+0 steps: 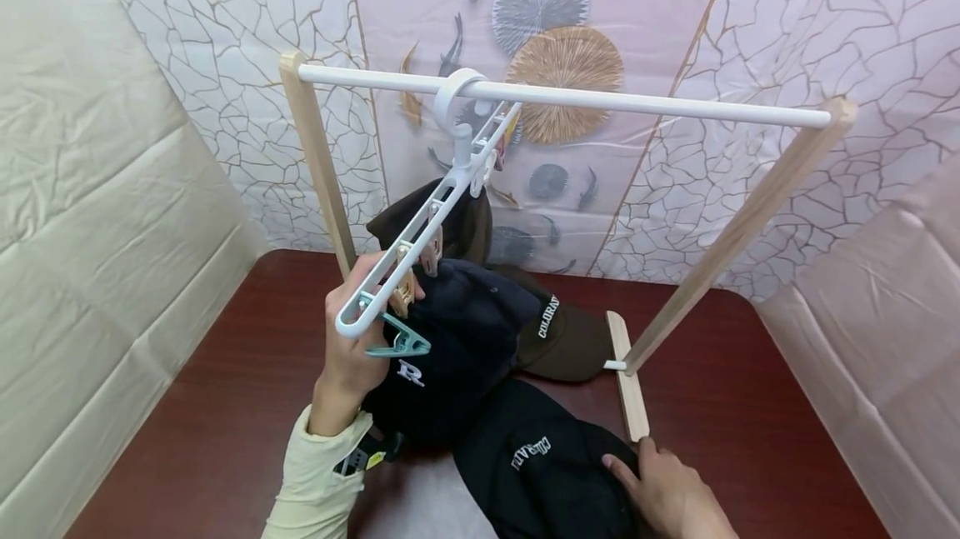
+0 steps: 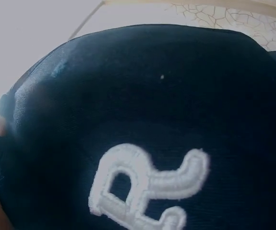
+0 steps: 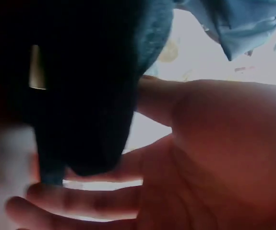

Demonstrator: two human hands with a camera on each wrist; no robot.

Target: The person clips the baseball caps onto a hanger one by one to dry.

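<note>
A white clip hanger hangs from the rod, with small clips along it. My left hand is up behind its near end, fingers curled about the beige clip at the edge of a navy cap. A white embroidered R on this cap fills much of the left wrist view. The teal clip dangles beside that hand. My right hand holds the side of a black cap lettered in white, thumb on top; in the right wrist view, a strap hangs near the fingers.
A white rod on wooden posts spans the table. A brown cap lies by the wooden foot on the right. Another dark brown cap is at the hanger's far side. Fabric walls enclose the table.
</note>
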